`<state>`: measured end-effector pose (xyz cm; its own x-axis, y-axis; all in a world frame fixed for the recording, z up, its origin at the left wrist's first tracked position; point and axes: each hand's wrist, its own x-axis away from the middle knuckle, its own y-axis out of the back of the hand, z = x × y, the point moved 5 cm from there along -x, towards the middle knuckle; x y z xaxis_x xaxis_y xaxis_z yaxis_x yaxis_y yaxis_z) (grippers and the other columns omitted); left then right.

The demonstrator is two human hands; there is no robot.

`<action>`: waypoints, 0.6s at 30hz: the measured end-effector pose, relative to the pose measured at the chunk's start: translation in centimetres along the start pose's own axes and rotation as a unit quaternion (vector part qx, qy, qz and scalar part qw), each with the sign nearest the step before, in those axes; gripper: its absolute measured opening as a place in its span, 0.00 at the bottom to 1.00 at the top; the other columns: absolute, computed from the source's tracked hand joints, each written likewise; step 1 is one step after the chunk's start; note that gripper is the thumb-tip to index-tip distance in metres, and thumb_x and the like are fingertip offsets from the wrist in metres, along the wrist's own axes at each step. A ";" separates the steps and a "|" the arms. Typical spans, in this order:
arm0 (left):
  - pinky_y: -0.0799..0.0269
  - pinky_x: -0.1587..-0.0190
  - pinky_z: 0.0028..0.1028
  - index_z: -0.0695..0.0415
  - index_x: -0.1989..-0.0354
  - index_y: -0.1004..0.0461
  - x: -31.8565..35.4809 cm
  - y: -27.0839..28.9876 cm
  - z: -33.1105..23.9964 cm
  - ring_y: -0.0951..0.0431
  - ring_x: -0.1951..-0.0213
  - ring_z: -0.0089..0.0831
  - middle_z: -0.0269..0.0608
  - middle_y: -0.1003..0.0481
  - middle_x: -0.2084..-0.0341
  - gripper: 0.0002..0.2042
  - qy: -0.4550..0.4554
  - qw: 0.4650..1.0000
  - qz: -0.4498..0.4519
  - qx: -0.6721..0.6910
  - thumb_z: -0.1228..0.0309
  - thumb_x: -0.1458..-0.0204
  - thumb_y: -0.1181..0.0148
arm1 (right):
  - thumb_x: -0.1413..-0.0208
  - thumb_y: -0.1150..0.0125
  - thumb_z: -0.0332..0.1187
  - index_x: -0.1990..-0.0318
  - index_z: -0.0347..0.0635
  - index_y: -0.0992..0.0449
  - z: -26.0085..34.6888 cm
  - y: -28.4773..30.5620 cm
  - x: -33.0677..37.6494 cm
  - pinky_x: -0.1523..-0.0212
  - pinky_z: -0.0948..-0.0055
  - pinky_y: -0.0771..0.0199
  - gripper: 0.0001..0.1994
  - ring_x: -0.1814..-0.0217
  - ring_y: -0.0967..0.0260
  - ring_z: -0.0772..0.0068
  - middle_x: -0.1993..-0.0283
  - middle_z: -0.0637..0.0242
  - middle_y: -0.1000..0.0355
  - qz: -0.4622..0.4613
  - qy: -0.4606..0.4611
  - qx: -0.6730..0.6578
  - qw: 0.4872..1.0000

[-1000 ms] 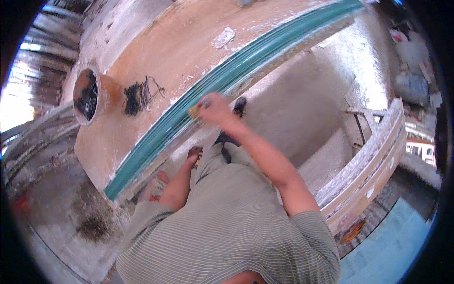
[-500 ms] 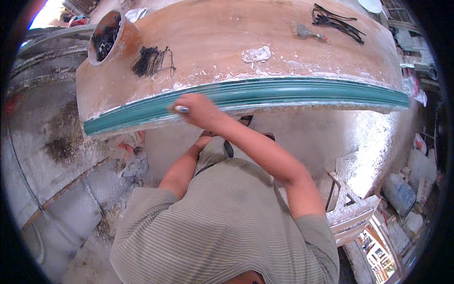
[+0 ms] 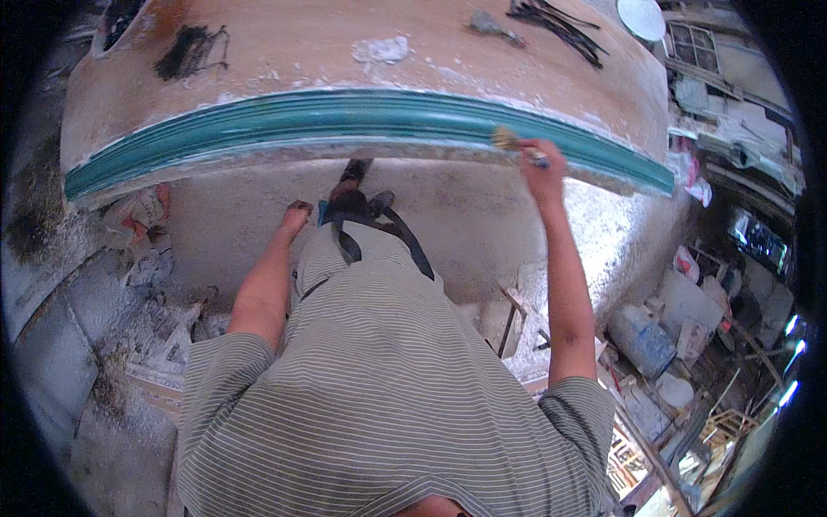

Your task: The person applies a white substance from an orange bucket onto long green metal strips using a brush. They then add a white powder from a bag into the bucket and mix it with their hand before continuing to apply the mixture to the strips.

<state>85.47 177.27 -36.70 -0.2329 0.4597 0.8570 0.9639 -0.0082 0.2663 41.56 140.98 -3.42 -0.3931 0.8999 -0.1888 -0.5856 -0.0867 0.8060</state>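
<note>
Plaster-spattered worktop point(image 3: 284, 52) carries a teal moulding point(image 3: 345, 116) along its front edge; right hand point(image 3: 544, 164) has its grip clamped on a brush point(image 3: 510, 142) touching the moulding; left hand point(image 3: 295, 213) hangs down, grip unclear; long even strokes along the groove would serve best.

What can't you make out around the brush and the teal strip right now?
Head view only:
- Brush: handle hidden inside the right hand; bristles small and blurred, paint load unclear.
- Teal strip: its underside curves out of sight.
- Left hand: fingers hang down, whether they hold anything is unclear.
- Dark bucket: cut off by the top rim.
</note>
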 end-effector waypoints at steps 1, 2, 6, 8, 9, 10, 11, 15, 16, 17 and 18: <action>0.29 0.64 0.32 0.53 0.49 0.25 -0.3 -0.8 0.1 0.24 0.66 0.30 0.38 0.21 0.62 0.17 -0.010 1.000 0.005 0.015 0.57 0.41 0.46 | 0.52 0.35 0.24 0.64 0.41 0.19 -3.1 2.9 1.0 0.54 0.64 0.25 0.07 0.57 0.23 0.57 0.62 0.58 0.22 -0.055 -0.045 0.044 0.996; 0.29 0.65 0.32 0.53 0.49 0.25 -0.6 -1.8 -0.1 0.24 0.67 0.30 0.38 0.21 0.61 0.17 -0.022 0.999 0.009 0.029 0.57 0.41 0.46 | 0.52 0.35 0.25 0.64 0.41 0.20 -5.5 4.7 1.6 0.56 0.62 0.25 0.07 0.59 0.24 0.54 0.64 0.57 0.22 -0.086 -0.088 0.159 0.980; 0.28 0.65 0.32 0.58 0.51 0.25 0.7 -6.5 -2.9 0.23 0.66 0.30 0.40 0.21 0.63 0.17 -0.009 1.000 0.011 0.017 0.59 0.42 0.45 | 0.52 0.38 0.28 0.63 0.41 0.21 -5.1 4.6 2.8 0.59 0.56 0.26 0.08 0.62 0.26 0.47 0.66 0.53 0.24 -0.222 -0.054 0.206 0.952; 0.27 0.61 0.33 0.62 0.54 0.24 0.2 -8.6 -3.4 0.23 0.63 0.31 0.43 0.21 0.64 0.17 -0.033 0.999 0.027 -0.022 0.61 0.44 0.44 | 0.52 0.38 0.29 0.60 0.41 0.21 -1.5 -0.4 4.2 0.52 0.57 0.27 0.10 0.54 0.26 0.52 0.58 0.56 0.23 -0.149 -0.119 0.041 0.981; 0.27 0.61 0.33 0.62 0.54 0.24 0.0 -9.5 -4.6 0.23 0.63 0.31 0.43 0.21 0.65 0.17 -0.047 0.996 0.052 -0.049 0.61 0.43 0.44 | 0.50 0.39 0.29 0.58 0.40 0.22 -0.4 -4.6 6.0 0.48 0.58 0.28 0.11 0.50 0.27 0.51 0.54 0.57 0.24 -0.215 -0.051 0.047 0.974; 0.27 0.61 0.33 0.62 0.54 0.24 0.2 -10.5 -5.1 0.23 0.64 0.30 0.43 0.21 0.66 0.17 -0.055 0.994 0.071 -0.063 0.61 0.43 0.44 | 0.50 0.38 0.30 0.55 0.41 0.22 4.0 -6.1 5.6 0.47 0.58 0.28 0.13 0.49 0.27 0.51 0.52 0.57 0.24 -0.172 -0.065 -0.025 0.983; 0.27 0.61 0.32 0.62 0.54 0.24 0.4 -11.6 -6.4 0.23 0.64 0.30 0.43 0.21 0.65 0.17 -0.046 0.992 0.075 -0.090 0.61 0.43 0.44 | 0.50 0.37 0.30 0.56 0.42 0.21 5.8 -8.1 5.0 0.49 0.59 0.27 0.12 0.50 0.26 0.51 0.55 0.56 0.23 -0.077 -0.070 -0.159 0.982; 0.28 0.65 0.32 0.59 0.52 0.25 2.0 -15.1 -11.6 0.23 0.67 0.30 0.40 0.21 0.65 0.17 -0.040 0.989 0.089 -0.112 0.59 0.42 0.44 | 0.48 0.41 0.31 0.69 0.41 0.19 4.8 -4.5 2.3 0.62 0.61 0.24 0.06 0.66 0.23 0.51 0.72 0.54 0.23 -0.090 -0.155 -0.320 0.930; 0.29 0.65 0.31 0.58 0.52 0.25 1.9 -15.9 -12.5 0.23 0.67 0.30 0.40 0.21 0.64 0.17 -0.034 0.992 0.082 -0.095 0.59 0.42 0.44 | 0.50 0.41 0.30 0.71 0.40 0.20 1.0 -2.5 2.3 0.65 0.61 0.24 0.06 0.69 0.23 0.52 0.74 0.53 0.24 -0.136 -0.185 -0.270 0.935; 0.29 0.66 0.31 0.57 0.51 0.26 1.8 -16.5 -13.5 0.23 0.68 0.30 0.39 0.21 0.63 0.17 -0.027 0.994 0.076 -0.080 0.59 0.42 0.44 | 0.51 0.42 0.29 0.73 0.38 0.21 -2.9 -0.3 2.5 0.68 0.61 0.24 0.05 0.71 0.23 0.52 0.76 0.52 0.25 -0.181 -0.216 -0.218 0.934; 0.29 0.65 0.31 0.56 0.51 0.26 1.3 -17.2 -14.2 0.23 0.67 0.30 0.39 0.21 0.63 0.17 -0.005 0.995 0.065 -0.074 0.59 0.42 0.44 | 0.49 0.41 0.32 0.71 0.41 0.19 -7.1 2.0 2.7 0.65 0.61 0.23 0.07 0.69 0.22 0.53 0.74 0.54 0.24 -0.176 -0.243 -0.180 0.937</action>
<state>66.77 165.43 -33.86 -0.1063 0.4543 0.8845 0.9560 -0.1979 0.2166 34.27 140.23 -6.30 0.1870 0.9806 -0.0585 -0.8540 0.1917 0.4837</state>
